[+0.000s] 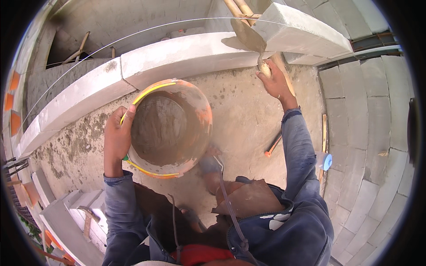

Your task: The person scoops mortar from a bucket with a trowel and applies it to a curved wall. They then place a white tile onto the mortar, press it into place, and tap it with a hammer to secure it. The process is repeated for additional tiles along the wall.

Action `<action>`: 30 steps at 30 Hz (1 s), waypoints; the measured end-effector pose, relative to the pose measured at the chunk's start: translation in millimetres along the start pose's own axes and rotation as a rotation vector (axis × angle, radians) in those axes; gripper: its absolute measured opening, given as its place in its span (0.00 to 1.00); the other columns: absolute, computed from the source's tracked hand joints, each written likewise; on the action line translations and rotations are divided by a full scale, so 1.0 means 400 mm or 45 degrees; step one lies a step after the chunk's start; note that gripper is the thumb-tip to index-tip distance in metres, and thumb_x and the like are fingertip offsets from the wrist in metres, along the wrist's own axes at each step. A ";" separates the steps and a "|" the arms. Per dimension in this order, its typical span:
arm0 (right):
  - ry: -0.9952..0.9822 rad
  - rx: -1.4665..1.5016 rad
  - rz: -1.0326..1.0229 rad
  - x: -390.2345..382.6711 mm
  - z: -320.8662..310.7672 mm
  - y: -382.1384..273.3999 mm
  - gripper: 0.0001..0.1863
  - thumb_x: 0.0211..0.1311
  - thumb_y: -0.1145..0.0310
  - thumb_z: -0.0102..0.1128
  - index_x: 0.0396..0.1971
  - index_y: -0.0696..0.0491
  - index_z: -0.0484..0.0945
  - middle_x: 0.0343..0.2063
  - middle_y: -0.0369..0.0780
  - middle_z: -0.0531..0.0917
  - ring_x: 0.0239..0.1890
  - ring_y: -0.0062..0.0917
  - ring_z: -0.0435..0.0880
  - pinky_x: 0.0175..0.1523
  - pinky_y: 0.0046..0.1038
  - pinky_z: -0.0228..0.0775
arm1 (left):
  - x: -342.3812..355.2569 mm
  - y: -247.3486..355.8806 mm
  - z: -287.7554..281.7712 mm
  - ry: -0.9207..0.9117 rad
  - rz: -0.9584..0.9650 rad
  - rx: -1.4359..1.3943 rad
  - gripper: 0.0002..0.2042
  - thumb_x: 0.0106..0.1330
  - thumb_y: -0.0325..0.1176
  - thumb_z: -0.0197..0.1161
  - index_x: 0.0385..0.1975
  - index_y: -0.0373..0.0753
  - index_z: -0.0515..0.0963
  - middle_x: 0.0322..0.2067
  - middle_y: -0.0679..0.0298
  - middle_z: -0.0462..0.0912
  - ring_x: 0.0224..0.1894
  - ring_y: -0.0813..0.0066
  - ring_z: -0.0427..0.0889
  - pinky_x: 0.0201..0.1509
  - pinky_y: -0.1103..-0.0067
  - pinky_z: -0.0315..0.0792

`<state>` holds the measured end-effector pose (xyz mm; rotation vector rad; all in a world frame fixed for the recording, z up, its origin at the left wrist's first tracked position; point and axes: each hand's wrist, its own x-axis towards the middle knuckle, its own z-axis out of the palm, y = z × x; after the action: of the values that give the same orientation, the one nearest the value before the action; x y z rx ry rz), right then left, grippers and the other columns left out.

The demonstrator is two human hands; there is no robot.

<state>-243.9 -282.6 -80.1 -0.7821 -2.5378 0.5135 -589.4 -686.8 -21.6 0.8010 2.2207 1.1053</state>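
Note:
My left hand (119,137) grips the yellow handle at the left side of an orange bucket (202,128), whose inside is coated with grey wet mortar. My right hand (275,84) is closed on the wooden handle of a trowel (248,35), its mortar-covered blade at the top of a low wall of white blocks (173,53), by the end of a raised block (301,31). A thin white string runs in an arc above the wall.
Stacked white blocks with a hammer (86,215) lie at lower left. An orange-and-black tool (273,146) rests on the concrete floor (239,106), near a clear container with blue lid (326,162). A grey block wall (355,124) rises at right. Wooden poles (235,9) stand beyond the wall.

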 end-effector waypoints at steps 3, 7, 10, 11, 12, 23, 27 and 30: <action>-0.199 -0.140 0.403 0.027 0.031 0.037 0.28 0.69 0.61 0.69 0.66 0.45 0.71 0.51 0.47 0.89 0.52 0.49 0.88 0.56 0.48 0.80 | -0.045 0.008 0.008 0.039 0.016 -0.004 0.25 0.82 0.50 0.61 0.28 0.35 0.74 0.23 0.70 0.66 0.30 0.82 0.63 0.34 0.76 0.62; -0.233 -0.459 0.362 0.024 0.091 0.018 0.27 0.68 0.58 0.68 0.65 0.40 0.72 0.53 0.45 0.87 0.50 0.48 0.89 0.54 0.48 0.82 | -0.072 0.012 0.017 0.030 0.000 -0.014 0.23 0.82 0.49 0.62 0.28 0.35 0.74 0.23 0.71 0.65 0.30 0.82 0.63 0.34 0.75 0.61; -0.302 -0.528 0.282 0.008 0.115 -0.028 0.29 0.68 0.56 0.68 0.67 0.39 0.73 0.53 0.43 0.86 0.50 0.46 0.89 0.54 0.47 0.83 | -0.076 0.029 0.024 0.022 -0.006 -0.026 0.23 0.82 0.47 0.62 0.29 0.35 0.74 0.23 0.70 0.65 0.30 0.81 0.63 0.34 0.75 0.61; -0.344 -0.537 0.240 0.001 0.115 -0.045 0.30 0.68 0.56 0.69 0.68 0.40 0.73 0.54 0.44 0.86 0.50 0.46 0.89 0.54 0.47 0.83 | -0.076 0.033 0.026 0.021 -0.008 -0.027 0.22 0.82 0.47 0.62 0.29 0.34 0.74 0.23 0.70 0.65 0.30 0.81 0.63 0.33 0.75 0.61; -0.383 -0.549 0.194 0.001 0.111 -0.058 0.30 0.68 0.56 0.69 0.69 0.40 0.73 0.55 0.44 0.86 0.51 0.46 0.88 0.54 0.47 0.83 | -0.075 0.034 0.029 0.027 0.009 -0.024 0.22 0.82 0.47 0.63 0.29 0.34 0.74 0.23 0.70 0.66 0.30 0.81 0.63 0.34 0.75 0.61; -0.138 -0.418 0.429 0.049 0.090 -0.100 0.30 0.68 0.57 0.69 0.68 0.41 0.71 0.55 0.47 0.87 0.53 0.50 0.88 0.55 0.50 0.81 | -0.087 0.045 0.050 0.009 0.055 0.012 0.21 0.81 0.45 0.64 0.29 0.34 0.74 0.24 0.68 0.68 0.30 0.80 0.64 0.35 0.75 0.64; -0.188 -0.371 0.653 0.043 0.027 -0.101 0.30 0.68 0.58 0.68 0.68 0.42 0.71 0.50 0.51 0.89 0.53 0.53 0.88 0.56 0.52 0.80 | -0.108 0.038 0.040 0.045 0.010 0.003 0.21 0.81 0.45 0.64 0.30 0.34 0.75 0.24 0.67 0.68 0.30 0.79 0.65 0.35 0.74 0.64; -0.294 -0.407 0.628 0.050 0.019 -0.142 0.31 0.68 0.57 0.68 0.68 0.44 0.71 0.48 0.52 0.89 0.52 0.53 0.88 0.56 0.52 0.80 | -0.118 0.031 0.034 0.037 -0.007 0.030 0.21 0.81 0.45 0.64 0.30 0.34 0.75 0.24 0.67 0.68 0.30 0.79 0.65 0.35 0.74 0.64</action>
<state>-287.6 -316.1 -54.4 -1.5691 -2.6677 0.3634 -544.5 -706.7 -9.5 0.7929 2.2626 1.0966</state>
